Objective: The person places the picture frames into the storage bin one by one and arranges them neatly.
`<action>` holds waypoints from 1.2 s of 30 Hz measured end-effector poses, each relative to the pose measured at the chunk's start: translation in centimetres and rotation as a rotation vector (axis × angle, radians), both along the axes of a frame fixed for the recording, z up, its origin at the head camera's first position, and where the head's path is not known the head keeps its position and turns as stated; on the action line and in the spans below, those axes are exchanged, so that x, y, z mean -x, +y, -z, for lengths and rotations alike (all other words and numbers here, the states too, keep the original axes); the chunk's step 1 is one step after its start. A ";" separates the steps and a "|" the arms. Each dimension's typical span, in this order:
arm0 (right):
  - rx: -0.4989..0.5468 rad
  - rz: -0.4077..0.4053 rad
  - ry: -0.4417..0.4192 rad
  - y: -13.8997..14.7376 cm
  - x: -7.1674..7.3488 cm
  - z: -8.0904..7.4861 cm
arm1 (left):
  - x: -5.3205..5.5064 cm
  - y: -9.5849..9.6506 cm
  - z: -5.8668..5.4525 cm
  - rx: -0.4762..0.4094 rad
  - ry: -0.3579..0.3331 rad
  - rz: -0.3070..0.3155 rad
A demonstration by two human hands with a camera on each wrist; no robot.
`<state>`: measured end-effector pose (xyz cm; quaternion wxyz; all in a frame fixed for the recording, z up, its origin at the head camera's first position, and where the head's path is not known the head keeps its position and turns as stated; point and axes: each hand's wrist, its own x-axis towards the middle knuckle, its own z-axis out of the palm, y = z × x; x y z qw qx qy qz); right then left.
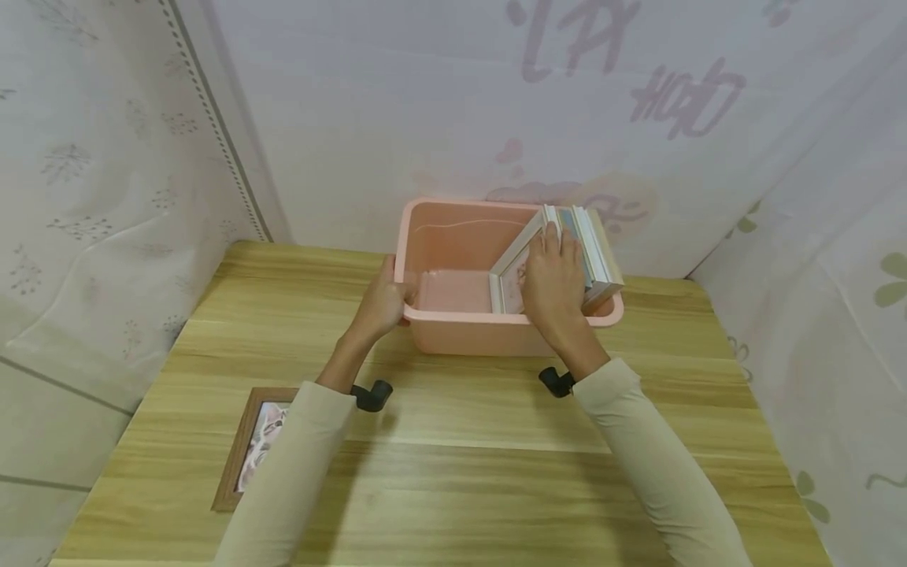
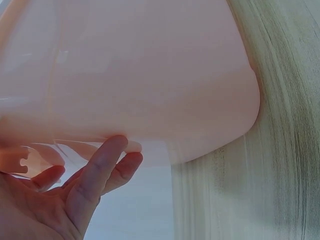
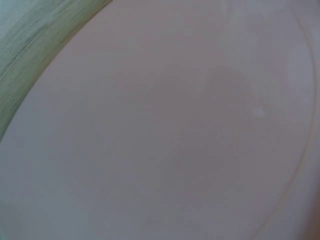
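Observation:
A pink plastic bin stands at the back of the table. My left hand grips its left rim, with the thumb over the inner side. In the left wrist view the fingers of this left hand lie under the bin's rim, against its outer wall. Several picture frames lean to the right inside the bin's right end. On the leftmost, a white picture frame, my right hand rests with its fingers extended; its thumb is hidden. The right wrist view shows mostly the bin's wall.
A brown wooden picture frame with a cat picture lies at the table's left, partly behind my left sleeve. Printed fabric hangs close behind the bin and along both sides of the wooden table.

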<state>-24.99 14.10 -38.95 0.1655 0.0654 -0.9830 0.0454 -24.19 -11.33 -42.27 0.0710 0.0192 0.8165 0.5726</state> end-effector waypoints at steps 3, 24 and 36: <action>0.003 0.003 0.006 0.1 -0.1 0.0 | 0.0 0.1 0.1 0.015 0.003 -0.002; 0.243 -0.158 0.089 8.1 -2.8 1.2 | -0.5 0.3 0.5 0.002 -0.030 0.009; 0.267 -0.240 0.177 8.8 -2.7 2.7 | -0.4 -0.9 -0.1 -0.084 -0.064 0.119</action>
